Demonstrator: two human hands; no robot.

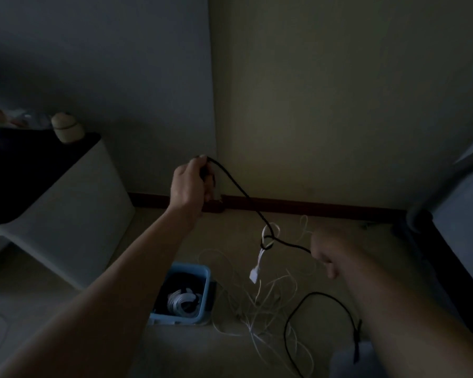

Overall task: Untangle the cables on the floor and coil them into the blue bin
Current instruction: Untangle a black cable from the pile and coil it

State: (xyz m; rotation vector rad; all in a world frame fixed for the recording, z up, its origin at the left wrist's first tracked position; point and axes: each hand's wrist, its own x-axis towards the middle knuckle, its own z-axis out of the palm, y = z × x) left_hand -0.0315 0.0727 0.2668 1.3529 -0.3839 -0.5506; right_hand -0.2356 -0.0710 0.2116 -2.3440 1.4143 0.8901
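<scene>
Running from the left hand (pixel 189 184) down to the right hand (pixel 325 252), a black cable (pixel 238 186) is held above the floor (pixel 175 350). The left fingers are curled round its upper end; what else lies in the palm is lost in shadow. The right hand is blurred, its fingers seen closed on the cable. A white cable (pixel 259 259) is knotted round it midway, with the plug hanging. More white cables (pixel 268 304) lie tangled on the floor beside the blue bin (pixel 186 267), where a white coil (pixel 183 301) is seen. A black loop (pixel 318 293) is cut off behind the right forearm.
</scene>
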